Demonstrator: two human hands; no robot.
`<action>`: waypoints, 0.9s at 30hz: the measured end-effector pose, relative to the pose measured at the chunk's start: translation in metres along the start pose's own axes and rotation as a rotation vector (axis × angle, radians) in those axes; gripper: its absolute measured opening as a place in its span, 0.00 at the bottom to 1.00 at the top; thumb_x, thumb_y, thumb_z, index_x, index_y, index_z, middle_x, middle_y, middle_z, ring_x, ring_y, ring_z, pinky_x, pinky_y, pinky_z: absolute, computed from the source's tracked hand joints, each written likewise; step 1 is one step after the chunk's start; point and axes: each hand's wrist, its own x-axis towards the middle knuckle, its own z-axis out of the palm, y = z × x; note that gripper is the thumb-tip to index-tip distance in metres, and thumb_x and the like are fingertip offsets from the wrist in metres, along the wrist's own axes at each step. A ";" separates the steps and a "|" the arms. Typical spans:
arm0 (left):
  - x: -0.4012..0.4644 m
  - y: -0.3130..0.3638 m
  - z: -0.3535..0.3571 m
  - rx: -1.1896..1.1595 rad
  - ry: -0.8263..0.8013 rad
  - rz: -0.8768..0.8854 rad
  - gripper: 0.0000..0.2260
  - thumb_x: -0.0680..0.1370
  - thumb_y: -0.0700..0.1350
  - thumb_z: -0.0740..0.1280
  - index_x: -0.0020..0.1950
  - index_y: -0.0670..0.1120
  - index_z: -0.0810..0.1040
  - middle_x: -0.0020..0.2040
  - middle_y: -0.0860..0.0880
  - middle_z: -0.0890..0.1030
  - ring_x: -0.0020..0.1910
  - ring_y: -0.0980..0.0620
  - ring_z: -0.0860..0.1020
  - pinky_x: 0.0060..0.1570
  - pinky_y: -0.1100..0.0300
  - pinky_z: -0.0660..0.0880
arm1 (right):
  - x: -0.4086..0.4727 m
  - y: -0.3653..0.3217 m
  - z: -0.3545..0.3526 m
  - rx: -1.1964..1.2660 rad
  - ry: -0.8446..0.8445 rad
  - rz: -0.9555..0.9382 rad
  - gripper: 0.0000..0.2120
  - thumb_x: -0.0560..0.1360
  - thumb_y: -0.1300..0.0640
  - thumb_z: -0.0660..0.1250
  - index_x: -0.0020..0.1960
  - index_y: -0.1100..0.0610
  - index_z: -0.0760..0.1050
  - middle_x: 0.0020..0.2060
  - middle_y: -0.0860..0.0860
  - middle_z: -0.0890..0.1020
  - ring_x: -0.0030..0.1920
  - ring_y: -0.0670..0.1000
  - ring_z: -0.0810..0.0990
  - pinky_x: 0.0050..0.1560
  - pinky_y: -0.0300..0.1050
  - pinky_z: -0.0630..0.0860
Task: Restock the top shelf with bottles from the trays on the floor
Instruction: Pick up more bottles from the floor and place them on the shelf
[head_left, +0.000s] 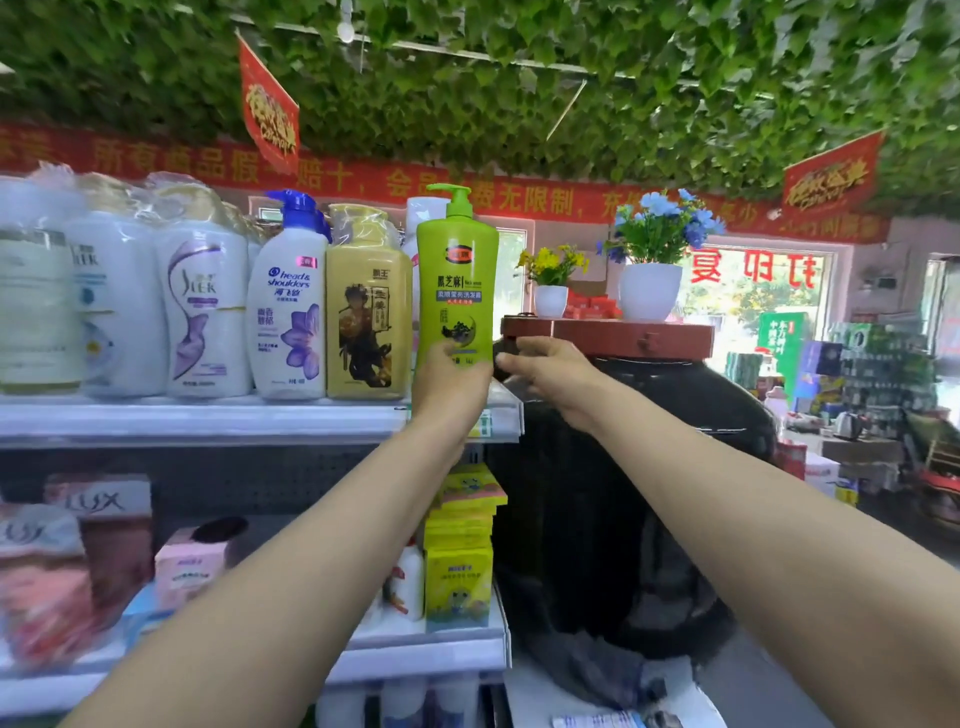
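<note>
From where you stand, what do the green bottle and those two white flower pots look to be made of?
The green bottle in the left hand looks like smooth, opaque plastic with a soft sheen, a moulded pump top and a printed label. The white flower pots look glossy, either glazed ceramic or plastic; the picture cannot settle which. Their flowers are probably artificial.

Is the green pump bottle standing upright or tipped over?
Upright: the green pump bottle has its pump on top, left hand gripping its base.
</note>
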 end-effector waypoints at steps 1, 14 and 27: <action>-0.008 -0.001 -0.004 -0.002 0.006 0.001 0.22 0.80 0.45 0.68 0.73 0.46 0.70 0.66 0.48 0.75 0.61 0.48 0.73 0.56 0.59 0.68 | -0.009 0.001 -0.002 -0.002 0.002 0.004 0.29 0.74 0.55 0.76 0.71 0.61 0.71 0.62 0.56 0.80 0.61 0.55 0.80 0.67 0.54 0.74; -0.113 -0.093 -0.048 0.066 0.058 -0.203 0.25 0.75 0.49 0.73 0.69 0.44 0.73 0.61 0.46 0.80 0.59 0.40 0.79 0.59 0.42 0.77 | -0.146 0.060 0.012 -0.018 -0.100 0.153 0.25 0.76 0.58 0.73 0.71 0.60 0.73 0.65 0.52 0.77 0.60 0.49 0.76 0.61 0.47 0.74; -0.186 -0.233 -0.105 0.114 0.005 -0.496 0.21 0.77 0.45 0.73 0.68 0.42 0.75 0.63 0.44 0.79 0.60 0.45 0.78 0.64 0.46 0.76 | -0.229 0.184 0.105 -0.065 -0.265 0.455 0.23 0.75 0.58 0.75 0.68 0.60 0.75 0.62 0.55 0.80 0.57 0.52 0.79 0.63 0.55 0.76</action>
